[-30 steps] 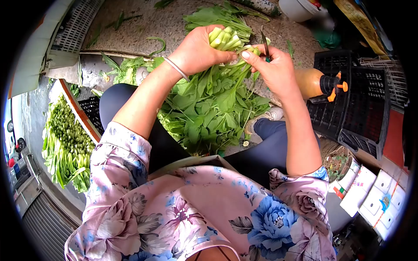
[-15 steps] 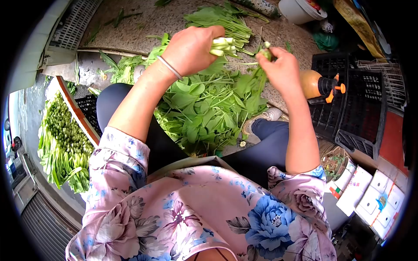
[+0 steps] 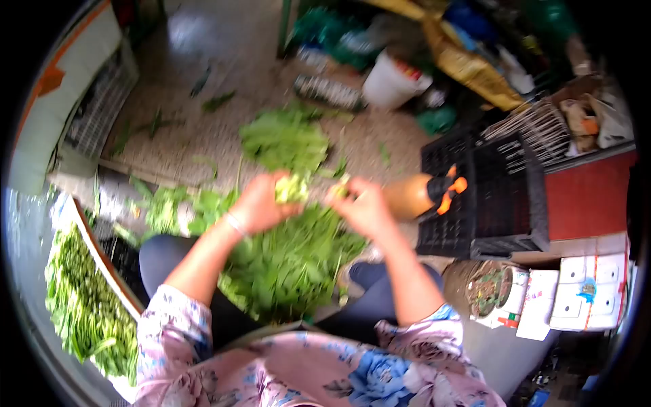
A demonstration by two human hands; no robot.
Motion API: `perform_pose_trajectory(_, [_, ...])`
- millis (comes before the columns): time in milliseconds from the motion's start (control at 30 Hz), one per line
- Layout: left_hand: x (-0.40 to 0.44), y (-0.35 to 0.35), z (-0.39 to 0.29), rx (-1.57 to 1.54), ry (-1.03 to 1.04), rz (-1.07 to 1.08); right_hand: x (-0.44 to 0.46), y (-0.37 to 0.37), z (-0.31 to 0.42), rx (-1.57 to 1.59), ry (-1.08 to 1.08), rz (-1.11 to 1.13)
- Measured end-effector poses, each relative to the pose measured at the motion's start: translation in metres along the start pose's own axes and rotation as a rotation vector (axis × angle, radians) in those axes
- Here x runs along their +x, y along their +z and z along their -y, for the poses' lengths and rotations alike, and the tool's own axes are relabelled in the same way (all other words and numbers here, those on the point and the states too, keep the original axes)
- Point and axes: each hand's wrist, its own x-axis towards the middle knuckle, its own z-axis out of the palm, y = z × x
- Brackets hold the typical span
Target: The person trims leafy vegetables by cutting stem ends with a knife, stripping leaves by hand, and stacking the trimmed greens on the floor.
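My left hand (image 3: 256, 202), with a bracelet at the wrist, is closed around a bunch of leafy greens whose pale cut stem ends (image 3: 291, 189) point right. Close by on the right, my right hand (image 3: 365, 209) pinches a small pale green stem piece (image 3: 340, 188); blur hides its details. Below both hands, between my knees, lies a large heap of loose leafy greens (image 3: 291, 261). A smaller pile of greens (image 3: 285, 139) rests on the floor just beyond my hands.
An orange spray bottle (image 3: 407, 197) lies right of my right hand, against black plastic crates (image 3: 475, 197). A white bucket (image 3: 393, 80) stands beyond. At left, a container holds packed greens (image 3: 88, 305). White boxes (image 3: 588, 292) sit at lower right.
The camera view has tilted up and shifted right, showing more floor ahead. My hands have come closer together, the left still gripping the bunch and the right still pinching a stem.
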Motion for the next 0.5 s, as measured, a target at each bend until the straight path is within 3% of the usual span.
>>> perform_pose_trajectory(133, [0.006, 0.021, -0.007, -0.413, -0.005, 0.191, -0.004, 0.004, 0.019, 0.223, 0.084, 0.116])
perform_pose_trajectory(267, [0.017, 0.035, 0.002, -0.395, -0.029, 0.102, 0.001, 0.016, 0.000, 0.531, 0.124, 0.094])
perform_pose_trajectory(500, [0.020, 0.036, -0.004, -0.400, -0.034, 0.091, -0.008, 0.009, 0.008, 0.586, 0.272, 0.085])
